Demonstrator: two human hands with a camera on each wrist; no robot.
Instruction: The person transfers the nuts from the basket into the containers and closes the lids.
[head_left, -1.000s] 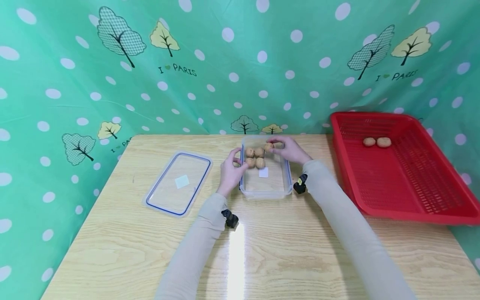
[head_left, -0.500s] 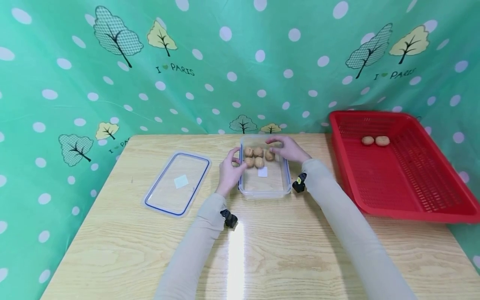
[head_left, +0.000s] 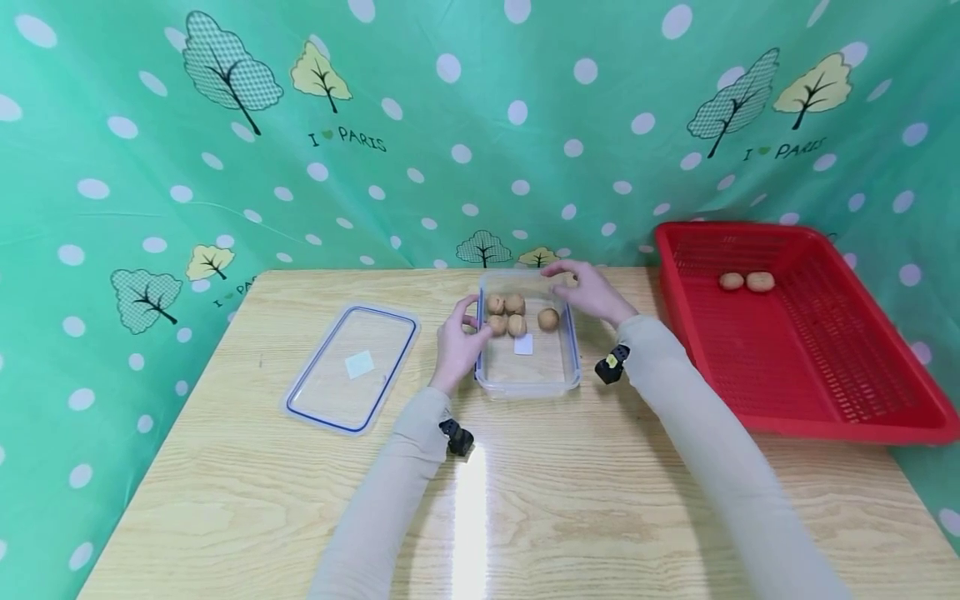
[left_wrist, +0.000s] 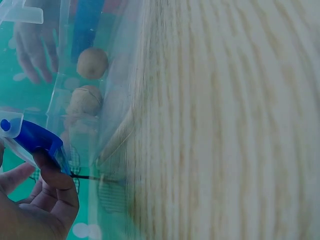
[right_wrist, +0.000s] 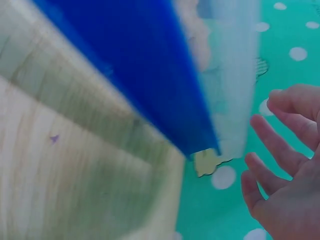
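Left hand (head_left: 456,343) pinches clear container (head_left: 527,389) at left, beside four walnuts (head_left: 515,324); fifth walnut (head_left: 548,319) inside, near right hand (head_left: 591,293): empty, fingers loosely apart.

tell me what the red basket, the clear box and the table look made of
Red basket: probably moulded plastic, slightly shiny, judging by its slotted walls. Clear box: likely plastic, smooth and transparent; brown balls show through its side. Table: wood or laminate, glossy, with visible grain and a reflected light streak.
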